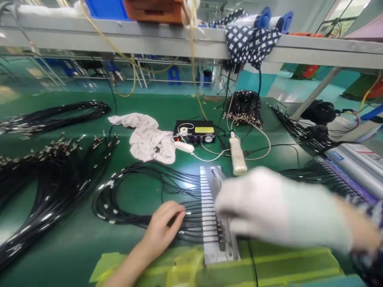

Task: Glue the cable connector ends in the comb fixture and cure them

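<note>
My left hand [164,225] is bare, its thumb and forefinger pinched together on a black cable just left of the slotted metal fixture [210,207]. Several black cables [119,215] loop in from the left, and their ends lie side by side in the fixture's slots. A row of dark blocks runs along the right side of the fixture. Above that side is my right hand [254,203], in a white glove and smeared by motion. Its fingertips are blurred, so whether they hold anything is hidden.
Yellow-green tape [185,267] covers the bench's front edge. Behind the fixture lie a white-handled tool [237,157], a black control box [196,133] and a crumpled cloth [149,137]. Cable bundles [60,187] spread at left; a silver device [356,169] stands at right. A shelf [164,42] crosses above.
</note>
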Demonstrator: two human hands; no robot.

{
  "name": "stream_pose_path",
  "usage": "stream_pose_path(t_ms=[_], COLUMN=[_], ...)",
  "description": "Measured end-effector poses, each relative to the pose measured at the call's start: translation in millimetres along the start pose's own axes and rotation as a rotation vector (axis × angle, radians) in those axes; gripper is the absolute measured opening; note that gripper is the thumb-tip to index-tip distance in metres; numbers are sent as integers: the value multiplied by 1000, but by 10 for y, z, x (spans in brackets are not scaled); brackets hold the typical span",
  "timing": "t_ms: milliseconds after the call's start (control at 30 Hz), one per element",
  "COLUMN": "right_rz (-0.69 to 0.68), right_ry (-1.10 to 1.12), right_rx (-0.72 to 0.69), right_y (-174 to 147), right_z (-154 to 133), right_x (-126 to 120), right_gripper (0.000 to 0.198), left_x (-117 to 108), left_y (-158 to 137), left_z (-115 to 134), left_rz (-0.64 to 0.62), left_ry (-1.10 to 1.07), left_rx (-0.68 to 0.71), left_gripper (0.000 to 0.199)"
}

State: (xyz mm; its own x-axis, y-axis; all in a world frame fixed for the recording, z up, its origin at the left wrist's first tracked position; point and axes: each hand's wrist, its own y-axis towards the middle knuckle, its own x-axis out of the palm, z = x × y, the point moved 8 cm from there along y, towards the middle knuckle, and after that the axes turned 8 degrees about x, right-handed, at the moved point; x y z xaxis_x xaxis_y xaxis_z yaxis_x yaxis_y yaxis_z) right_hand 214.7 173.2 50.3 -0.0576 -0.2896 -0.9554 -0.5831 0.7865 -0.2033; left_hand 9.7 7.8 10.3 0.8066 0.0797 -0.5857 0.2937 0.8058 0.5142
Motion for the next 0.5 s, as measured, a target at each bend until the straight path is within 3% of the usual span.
stream_pose_path(t_ms=[133, 267, 367, 433, 500], right_rz=[-47, -76, 77, 185, 228], right_ry=[86, 256, 361, 324, 284], right_rx=[-100, -248, -40, 130, 215], right_y=[-935, -1501, -1673, -1735, -1759], right_z=[-509, -893, -651, -445, -379], right_x=[612, 793, 760, 822, 975], right_gripper=[39, 36, 23, 24, 34], left_x=[160, 334, 455, 600, 812], left_y=[58, -79, -468, -796, -1085], left_z=[100, 366, 466, 446, 418], left_rz=[-169, -469, -559, -530, -470], left_ry=[20, -12, -114, -239, -457], left_rx=[-111, -292, -465, -564, -634], left_gripper=[17, 31, 36, 50, 67])
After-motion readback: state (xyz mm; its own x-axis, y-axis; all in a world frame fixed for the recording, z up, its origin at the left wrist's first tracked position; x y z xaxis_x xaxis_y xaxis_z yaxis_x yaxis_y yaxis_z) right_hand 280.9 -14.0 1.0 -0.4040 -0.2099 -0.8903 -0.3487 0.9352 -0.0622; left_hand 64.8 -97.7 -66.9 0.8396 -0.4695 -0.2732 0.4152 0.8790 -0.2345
